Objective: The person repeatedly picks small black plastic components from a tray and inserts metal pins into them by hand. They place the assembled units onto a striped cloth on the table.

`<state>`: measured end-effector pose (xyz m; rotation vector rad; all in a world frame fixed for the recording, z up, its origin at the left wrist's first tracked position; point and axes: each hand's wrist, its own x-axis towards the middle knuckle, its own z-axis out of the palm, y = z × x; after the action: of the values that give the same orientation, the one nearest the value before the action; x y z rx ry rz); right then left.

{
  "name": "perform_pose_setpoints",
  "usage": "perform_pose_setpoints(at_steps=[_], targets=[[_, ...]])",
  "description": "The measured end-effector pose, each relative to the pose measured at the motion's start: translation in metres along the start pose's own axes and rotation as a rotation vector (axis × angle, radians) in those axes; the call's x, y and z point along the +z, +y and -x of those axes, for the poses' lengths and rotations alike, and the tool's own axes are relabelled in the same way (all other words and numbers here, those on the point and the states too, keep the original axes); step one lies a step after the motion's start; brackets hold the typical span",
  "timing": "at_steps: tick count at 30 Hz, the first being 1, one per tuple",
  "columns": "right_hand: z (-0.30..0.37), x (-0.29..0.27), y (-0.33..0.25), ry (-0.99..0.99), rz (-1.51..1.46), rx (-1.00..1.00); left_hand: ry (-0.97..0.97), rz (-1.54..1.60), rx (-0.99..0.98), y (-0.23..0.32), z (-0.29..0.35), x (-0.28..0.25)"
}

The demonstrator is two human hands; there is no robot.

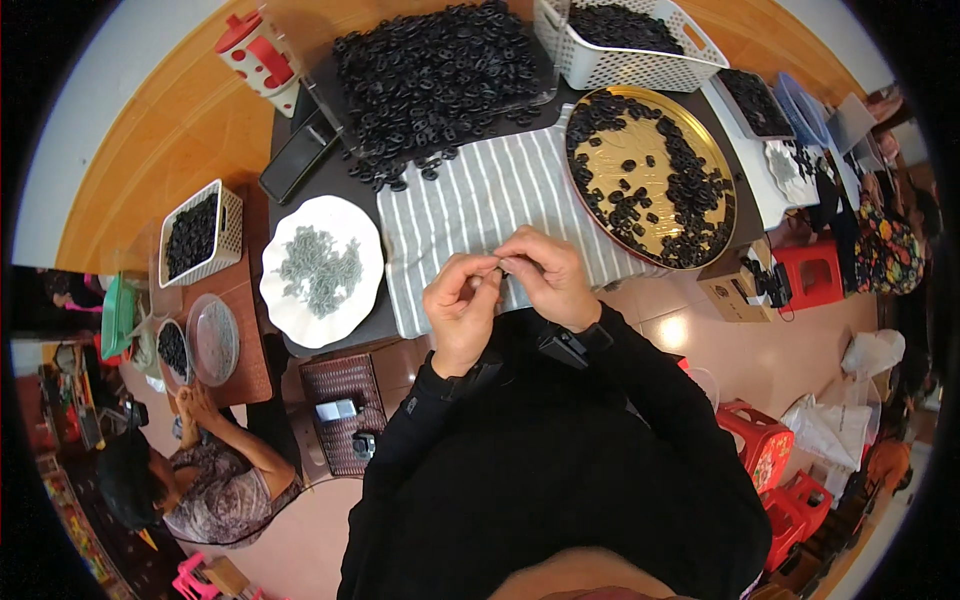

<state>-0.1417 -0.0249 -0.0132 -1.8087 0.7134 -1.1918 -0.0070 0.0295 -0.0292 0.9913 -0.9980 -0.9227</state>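
My left hand and my right hand meet fingertip to fingertip above a grey-and-white striped cloth. Both are closed in a pinch. A bit of a small black piece shows between the fingertips, mostly hidden by them. What else the right fingers grip is too small to tell. To the left of my hands, a white scalloped plate bears a pile of small grey slender pieces. On the right, a round gold tray carries many small black oval pieces.
A clear bin spills black ring-like pieces at the back. Beside it stand a white basket, a phone and a red-lidded dotted cup. At lower left a co-worker's hands touch bowls on a side table. Red stools stand at right.
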Motion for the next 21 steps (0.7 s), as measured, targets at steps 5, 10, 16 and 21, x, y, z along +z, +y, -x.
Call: perform_pose_setpoints(at_steps=[5, 10, 16, 21], targets=[[-0.001, -0.011, -0.010, 0.079, 0.085, 0.022, -0.060, -0.006, 0.014, 0.001, -0.006, -0.002], [-0.014, -0.085, -0.021, 0.220, 0.567, -0.029, -0.094, 0.004, -0.001, 0.001, -0.010, -0.005], [-0.023, -0.100, -0.002, 0.031, 0.801, 0.089, -0.102, 0.031, -0.014, 0.002, -0.020, -0.002], [-0.025, -0.090, 0.001, 0.033, 0.815, 0.060, -0.067, 0.110, -0.058, -0.004, -0.022, -0.009]])
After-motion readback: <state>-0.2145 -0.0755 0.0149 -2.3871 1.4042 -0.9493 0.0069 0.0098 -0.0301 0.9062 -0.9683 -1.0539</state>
